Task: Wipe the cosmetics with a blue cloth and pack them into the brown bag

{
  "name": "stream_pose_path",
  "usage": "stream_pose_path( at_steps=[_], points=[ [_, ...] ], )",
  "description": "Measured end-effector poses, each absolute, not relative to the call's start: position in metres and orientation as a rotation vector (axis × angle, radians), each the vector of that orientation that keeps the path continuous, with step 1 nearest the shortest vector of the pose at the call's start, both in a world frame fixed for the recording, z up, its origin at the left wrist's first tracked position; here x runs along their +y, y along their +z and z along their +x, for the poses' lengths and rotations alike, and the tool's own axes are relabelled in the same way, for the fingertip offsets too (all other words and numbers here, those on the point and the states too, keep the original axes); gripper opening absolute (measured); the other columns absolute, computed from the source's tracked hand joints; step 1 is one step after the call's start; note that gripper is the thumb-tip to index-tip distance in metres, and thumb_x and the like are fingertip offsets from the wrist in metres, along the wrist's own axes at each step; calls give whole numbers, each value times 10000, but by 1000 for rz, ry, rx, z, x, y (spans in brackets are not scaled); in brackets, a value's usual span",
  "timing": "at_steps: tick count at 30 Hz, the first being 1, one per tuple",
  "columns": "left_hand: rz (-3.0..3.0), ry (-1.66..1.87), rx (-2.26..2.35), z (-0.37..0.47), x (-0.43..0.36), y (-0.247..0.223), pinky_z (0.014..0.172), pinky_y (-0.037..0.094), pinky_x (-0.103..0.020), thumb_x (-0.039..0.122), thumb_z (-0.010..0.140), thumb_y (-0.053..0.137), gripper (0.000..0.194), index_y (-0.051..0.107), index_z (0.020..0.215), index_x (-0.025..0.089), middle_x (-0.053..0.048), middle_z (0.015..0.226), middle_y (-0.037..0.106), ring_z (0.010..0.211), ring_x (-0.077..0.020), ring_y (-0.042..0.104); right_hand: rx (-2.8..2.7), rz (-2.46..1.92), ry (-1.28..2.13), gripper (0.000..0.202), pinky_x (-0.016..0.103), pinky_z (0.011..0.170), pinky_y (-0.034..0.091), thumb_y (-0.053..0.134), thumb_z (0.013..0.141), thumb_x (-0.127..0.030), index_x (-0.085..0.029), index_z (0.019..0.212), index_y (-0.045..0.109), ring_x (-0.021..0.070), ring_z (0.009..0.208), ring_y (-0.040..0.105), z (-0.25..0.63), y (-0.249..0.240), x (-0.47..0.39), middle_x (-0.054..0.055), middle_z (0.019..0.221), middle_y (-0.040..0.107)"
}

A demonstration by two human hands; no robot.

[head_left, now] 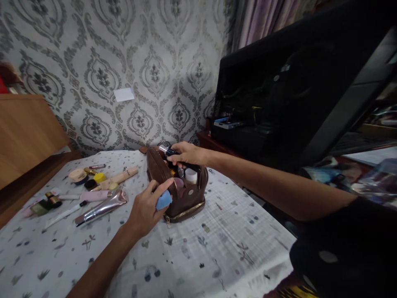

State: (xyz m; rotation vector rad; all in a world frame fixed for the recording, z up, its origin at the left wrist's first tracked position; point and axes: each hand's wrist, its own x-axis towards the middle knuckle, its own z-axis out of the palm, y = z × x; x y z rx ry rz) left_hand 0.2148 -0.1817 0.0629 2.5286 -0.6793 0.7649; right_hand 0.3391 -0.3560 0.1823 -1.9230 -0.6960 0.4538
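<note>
Over the brown bag (183,204), toward twelve o'clock, our right hand (185,153) grips a black-and-silver item (170,151). At eight o'clock, our left hand (145,209) holds a blue piece (164,200).

Glossy metallics beside smooth brown leather-look
The pouch (186,209) looks like smooth leather with a shiny metal zipper (189,210); the silver tube (102,208) gleams, the printed cloth (186,256) is soft and matt, the cabinet (27,124) smooth, wood-grained.
</note>
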Motion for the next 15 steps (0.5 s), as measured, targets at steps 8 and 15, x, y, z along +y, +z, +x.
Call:
stream_pose_path(
  at_steps=[8, 15],
  points=[
    [2546, 738, -677, 214, -179, 60, 695, 515, -253, 328, 977, 451, 499, 388, 1472, 299, -35, 1001, 535, 815, -159, 594, -1175, -2812, -29, 175, 221, 634, 465, 629, 865, -190, -126, 1026, 657, 169, 774, 664, 351, 212, -345, 67, 865, 715],
    [2550, 746, -691, 214, -178, 60, 685, 517, -255, 328, 975, 449, 514, 368, 1482, 306, -34, 999, 533, 815, -163, 596, -1470, -3340, 29, 352, 298, 756, 505, 658, 801, -121, -163, 1150, 681, 264, 1028, 681, 341, 198, -341, 133, 1135, 715]
  ],
)
